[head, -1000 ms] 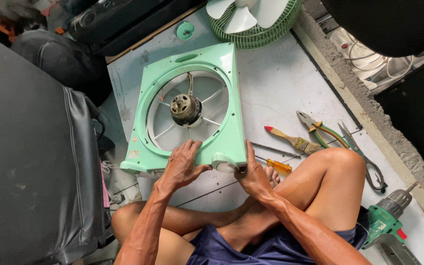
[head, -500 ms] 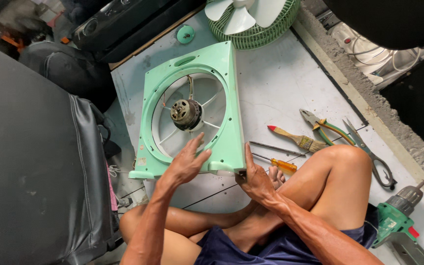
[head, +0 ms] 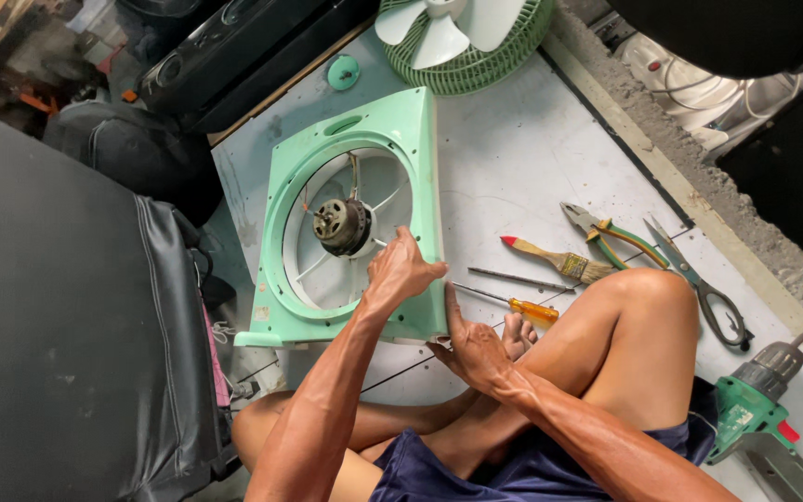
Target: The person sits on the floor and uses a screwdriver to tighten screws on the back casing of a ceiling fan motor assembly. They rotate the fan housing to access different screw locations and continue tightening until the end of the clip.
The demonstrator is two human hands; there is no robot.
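A mint-green square fan housing lies flat on a pale board, its round opening showing a small motor on thin struts. My left hand rests on the housing's near right rim, fingers curled over the edge of the opening. My right hand holds the housing's near right corner, thumb against its side. I sit cross-legged with my knee just right of the hands.
On the board to the right lie a yellow-handled screwdriver, a thin metal rod, a paintbrush, pliers and scissors. A green drill lies near right. A green fan grille with white blades is at the top. A black seat stands left.
My left hand slid from the housing's near edge up onto its right rim. My right hand stays at the near right corner. The view shifted slightly.
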